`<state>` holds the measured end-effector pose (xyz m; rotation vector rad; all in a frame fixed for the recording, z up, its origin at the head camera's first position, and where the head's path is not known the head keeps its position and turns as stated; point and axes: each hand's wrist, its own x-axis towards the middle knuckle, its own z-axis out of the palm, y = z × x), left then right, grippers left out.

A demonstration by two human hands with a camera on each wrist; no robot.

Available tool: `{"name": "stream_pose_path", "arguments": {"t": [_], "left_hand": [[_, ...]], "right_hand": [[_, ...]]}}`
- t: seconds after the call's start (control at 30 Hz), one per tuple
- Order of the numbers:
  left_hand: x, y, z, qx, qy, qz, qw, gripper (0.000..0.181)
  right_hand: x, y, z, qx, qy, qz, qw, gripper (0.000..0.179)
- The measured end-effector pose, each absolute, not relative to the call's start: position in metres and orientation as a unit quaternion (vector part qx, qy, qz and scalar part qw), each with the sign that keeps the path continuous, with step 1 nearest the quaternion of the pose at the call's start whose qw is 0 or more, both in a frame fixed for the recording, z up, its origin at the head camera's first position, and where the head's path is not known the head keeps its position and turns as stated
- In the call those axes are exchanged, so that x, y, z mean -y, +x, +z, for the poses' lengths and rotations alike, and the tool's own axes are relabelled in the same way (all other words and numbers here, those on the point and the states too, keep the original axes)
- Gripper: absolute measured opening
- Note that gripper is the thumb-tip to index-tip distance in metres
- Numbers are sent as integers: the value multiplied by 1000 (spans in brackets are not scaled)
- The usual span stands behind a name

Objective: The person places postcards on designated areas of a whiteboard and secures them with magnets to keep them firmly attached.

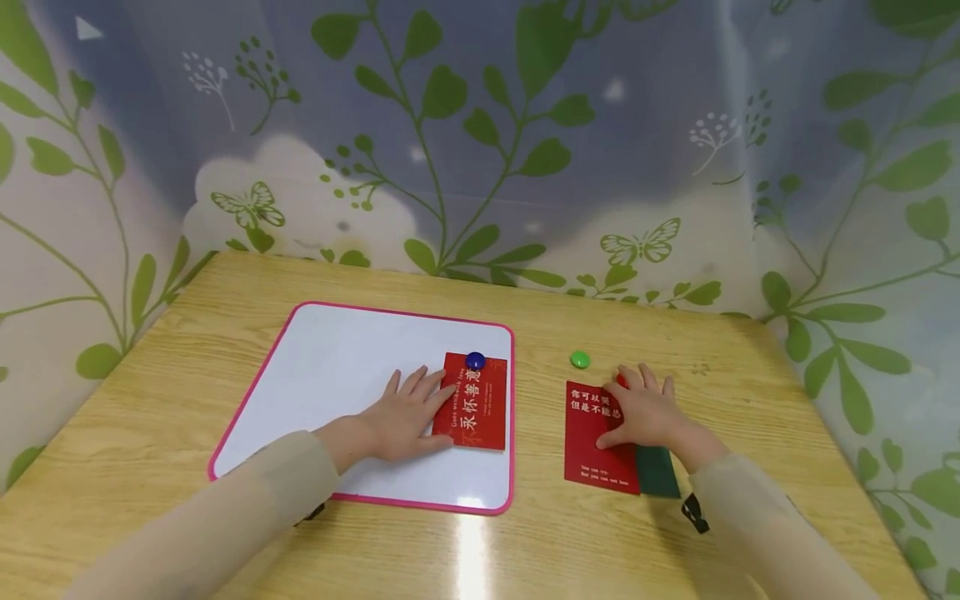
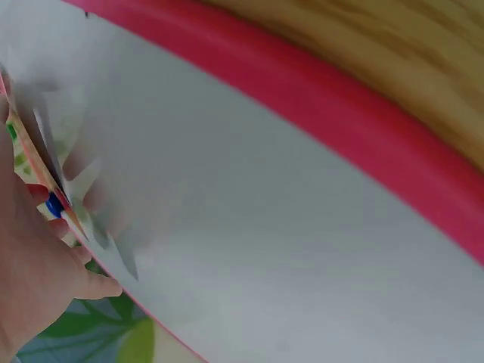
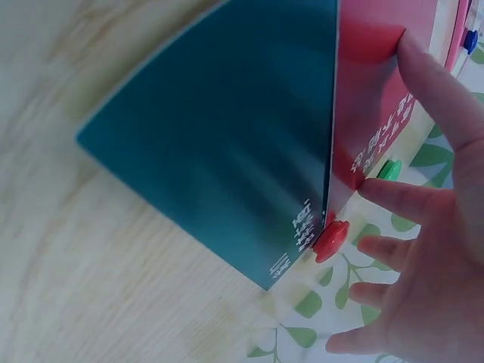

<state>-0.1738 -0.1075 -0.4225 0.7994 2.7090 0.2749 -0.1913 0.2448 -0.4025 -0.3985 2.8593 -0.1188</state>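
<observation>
- Board card (image 1: 480,414), red with white lettering: flat-ish on whiteboard (image 1: 322,367), right side, just inside middle of the board's right edge.
- Blue magnet (image 1: 476,361) sits on that card's top edge.
- Left hand (image 1: 392,422): at the card's left edge, fingers spread and extended, fingertips over the edge, thumb at the lower left corner; not curled round anything.
- Left wrist view gets the card only edge-on, at the frame's side; can't tell how firmly the fingers press.
- Loose card (image 1: 590,442), also red with white lettering: on worktop (image 1: 360,554), off the board, well apart from its right edge.
- Right hand (image 1: 651,414): over the loose card's right part, thumb on its face, index fingertip at its top edge, other fingers straight and fanned out past it; no closed grip.
- Dark green card (image 1: 658,475): partly under the loose card's right edge, below the right palm.
- Red magnet (image 1: 622,379): by the loose card's top right corner, partly hidden by fingers.
- Green magnet (image 1: 580,359): just beyond the loose card's top edge, apart from it.
- Pink rim (image 1: 513,417) runs round the whiteboard, which takes the worktop's left part.
- Leaf-patterned backdrop (image 1: 480,125) along the worktop's far edge.
</observation>
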Motion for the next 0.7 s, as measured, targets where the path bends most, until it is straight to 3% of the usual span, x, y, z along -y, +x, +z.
{"name": "stream_pose_path", "arguments": {"t": [0.37,0.7], "left_hand": [[176,-182,-420,-971,212,71,82,74],[236,-189,-424,-989,105,27,102,78]], "right_hand": [[-242,-198,-400,-981,-132,-46,138,89],[-238,-201,-397,-982,-117,-50,142,86]]}}
